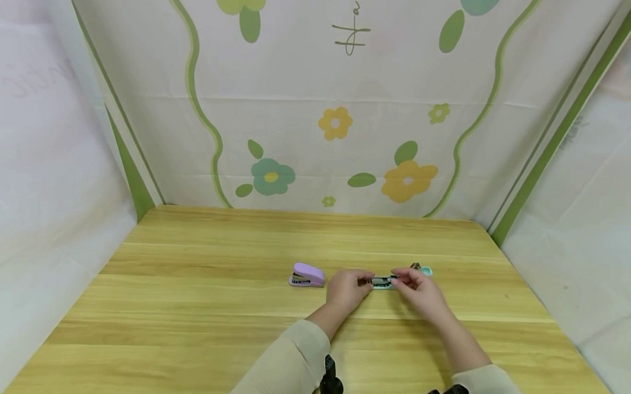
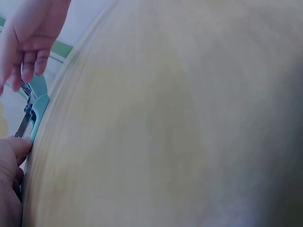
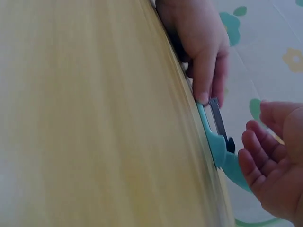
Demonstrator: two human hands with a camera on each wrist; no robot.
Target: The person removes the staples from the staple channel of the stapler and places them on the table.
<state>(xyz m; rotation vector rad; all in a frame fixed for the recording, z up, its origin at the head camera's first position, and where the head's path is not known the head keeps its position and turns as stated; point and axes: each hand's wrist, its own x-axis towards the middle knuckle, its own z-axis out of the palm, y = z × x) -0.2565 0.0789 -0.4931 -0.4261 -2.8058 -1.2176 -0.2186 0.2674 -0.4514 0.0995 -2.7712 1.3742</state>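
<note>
A teal stapler (image 1: 382,283) lies on the wooden table with its top swung back, its dark staple rail (image 3: 219,120) exposed. My left hand (image 1: 346,288) pinches one end of its base between thumb and fingers, seen also in the right wrist view. Over the hinge end is my right hand (image 1: 422,292), thumb and forefinger tips close to the rail with a small gap between them. Its other fingers (image 3: 253,161) bend loosely beside the stapler. Whether those two tips grip anything is unclear. The teal top (image 1: 426,271) shows partly behind the right hand.
A purple stapler (image 1: 308,275) stands just left of my left hand. The wooden table (image 1: 186,308) meets a white flowered cloth (image 1: 299,74) at the back, and more cloth hangs on both sides. Black wrist cameras (image 1: 332,389) sit at my sleeves.
</note>
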